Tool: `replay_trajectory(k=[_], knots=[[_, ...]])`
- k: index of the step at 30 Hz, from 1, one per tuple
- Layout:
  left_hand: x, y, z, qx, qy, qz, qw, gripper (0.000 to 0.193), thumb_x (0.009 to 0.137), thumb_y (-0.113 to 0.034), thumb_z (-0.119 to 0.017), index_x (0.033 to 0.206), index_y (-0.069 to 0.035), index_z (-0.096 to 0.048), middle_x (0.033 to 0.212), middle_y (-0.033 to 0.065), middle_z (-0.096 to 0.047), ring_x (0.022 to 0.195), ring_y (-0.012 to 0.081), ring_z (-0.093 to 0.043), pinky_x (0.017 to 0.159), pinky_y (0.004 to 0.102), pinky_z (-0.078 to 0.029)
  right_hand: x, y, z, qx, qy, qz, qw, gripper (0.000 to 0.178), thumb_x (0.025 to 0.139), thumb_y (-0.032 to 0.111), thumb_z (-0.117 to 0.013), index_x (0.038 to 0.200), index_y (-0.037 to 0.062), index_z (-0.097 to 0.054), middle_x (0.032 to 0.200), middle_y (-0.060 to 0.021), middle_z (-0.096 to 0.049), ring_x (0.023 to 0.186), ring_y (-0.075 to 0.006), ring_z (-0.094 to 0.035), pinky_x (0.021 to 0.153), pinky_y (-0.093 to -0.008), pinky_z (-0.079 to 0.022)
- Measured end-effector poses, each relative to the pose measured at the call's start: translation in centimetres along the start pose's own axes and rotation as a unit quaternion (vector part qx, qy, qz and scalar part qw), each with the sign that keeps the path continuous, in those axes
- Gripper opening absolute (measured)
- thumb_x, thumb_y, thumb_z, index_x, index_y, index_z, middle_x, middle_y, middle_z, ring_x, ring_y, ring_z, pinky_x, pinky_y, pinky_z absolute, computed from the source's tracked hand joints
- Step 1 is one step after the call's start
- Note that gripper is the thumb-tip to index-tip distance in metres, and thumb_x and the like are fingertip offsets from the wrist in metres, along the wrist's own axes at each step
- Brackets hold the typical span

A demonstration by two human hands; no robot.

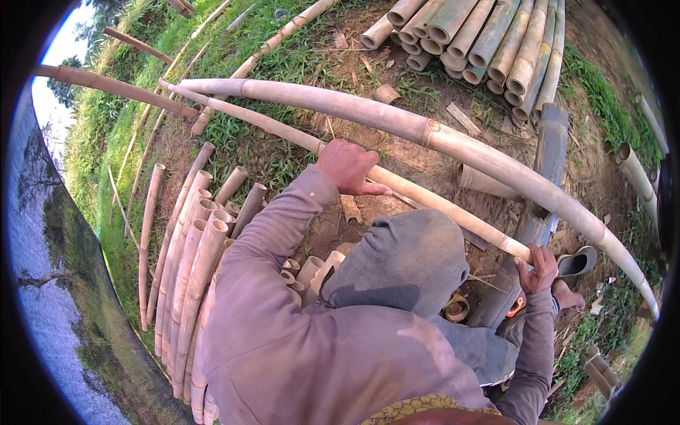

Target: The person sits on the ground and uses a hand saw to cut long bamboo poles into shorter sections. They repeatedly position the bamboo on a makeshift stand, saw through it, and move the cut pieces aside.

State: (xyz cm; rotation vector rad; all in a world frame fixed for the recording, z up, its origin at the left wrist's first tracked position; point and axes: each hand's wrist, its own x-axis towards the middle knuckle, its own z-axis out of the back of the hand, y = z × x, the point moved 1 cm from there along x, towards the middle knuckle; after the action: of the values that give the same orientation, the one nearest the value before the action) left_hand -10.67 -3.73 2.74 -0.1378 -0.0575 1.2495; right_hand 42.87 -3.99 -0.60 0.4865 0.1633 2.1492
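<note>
A slender pale bamboo pole (448, 212) runs diagonally across in front of me, its near end at the right. My left hand (347, 168) is closed over the pole from above, about midway along, with the thumb stretched along it. My right hand (538, 270) grips the near end with bent fingers. Just beyond lies a thicker, longer bamboo pole (496, 166), which looks curved in this view. It crosses a dark, weathered bamboo piece (552, 145). Below my right hand shows a small orange object (516, 307), mostly hidden. My grey-clothed knee is bent under the slender pole.
Cut bamboo lengths (185, 262) stand bundled at my left. A big stack of bamboo tubes (489, 49) lies at the far right. Short cut pieces (309, 273) sit beside my knee. A dark net (67, 283) hangs along the left edge. Bamboo scraps litter the dirt.
</note>
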Motion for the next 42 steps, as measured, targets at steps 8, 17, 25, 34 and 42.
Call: replay_trajectory(k=[8, 17, 25, 34, 42], knots=[[2.5, 2.2, 1.2, 0.014, 0.098, 0.04, 0.994, 0.079, 0.08, -0.089, -0.061, 0.096, -0.013, -0.076, 0.08, 0.0165, -0.074, 0.084, 0.0389, -0.075, 0.078, 0.0529, -0.058, 3.0, 0.1, -0.5, 0.015, 0.032, 0.0, 0.999, 0.045, 0.09, 0.037, -0.079, 0.116, 0.0026, -0.068, 0.083, -0.0149, -0.059, 0.074, -0.0362, -0.059, 0.066, -0.0469, -0.046], [2.8, 4.8, 0.0, 0.015, 0.126, 0.052, 0.991, 0.078, 0.081, -0.086, -0.062, 0.099, -0.011, -0.077, 0.081, 0.0177, -0.074, 0.085, 0.0406, -0.074, 0.081, 0.0547, -0.055, 5.4, 0.3, -1.6, 0.014, 0.025, 0.011, 1.0, 0.045, 0.09, 0.038, -0.079, 0.118, 0.0049, -0.069, 0.087, -0.0171, -0.064, 0.078, -0.0396, -0.064, 0.069, -0.0485, -0.049], [5.9, 3.2, 1.0, 0.02, 0.109, 0.005, 0.994, 0.075, 0.084, -0.082, -0.062, 0.089, -0.008, -0.073, 0.079, 0.0187, -0.072, 0.082, 0.0418, -0.072, 0.075, 0.056, -0.055, 5.4, -1.8, 0.1, -0.004, 0.027, -0.011, 1.0, 0.048, 0.089, 0.045, -0.077, 0.117, 0.0064, -0.071, 0.089, -0.0139, -0.067, 0.08, -0.0365, -0.066, 0.072, -0.0471, -0.052], [11.6, -0.9, -2.2, -0.03, -0.037, -0.066, 0.997, 0.063, 0.088, -0.07, -0.069, 0.108, -0.01, -0.069, 0.082, 0.016, -0.074, 0.079, 0.0364, -0.074, 0.073, 0.0502, -0.058, 6.5, -9.5, 3.0, -0.108, -0.04, -0.065, 0.991, 0.049, 0.09, 0.051, -0.077, 0.119, 0.0117, -0.07, 0.103, -0.0101, -0.067, 0.101, -0.0345, -0.065, 0.096, -0.0468, -0.048], [11.5, -1.8, -0.9, -0.019, -0.045, -0.078, 0.996, 0.067, 0.087, -0.075, -0.067, 0.111, -0.013, -0.071, 0.099, 0.0139, -0.069, 0.086, 0.0379, -0.072, 0.076, 0.0483, -0.058, 2.3, -9.2, 2.2, -0.044, -0.066, -0.047, 0.996, 0.047, 0.092, 0.032, -0.078, 0.129, 0.0048, -0.07, 0.113, -0.0152, -0.068, 0.106, -0.0363, -0.065, 0.095, -0.0465, -0.048]])
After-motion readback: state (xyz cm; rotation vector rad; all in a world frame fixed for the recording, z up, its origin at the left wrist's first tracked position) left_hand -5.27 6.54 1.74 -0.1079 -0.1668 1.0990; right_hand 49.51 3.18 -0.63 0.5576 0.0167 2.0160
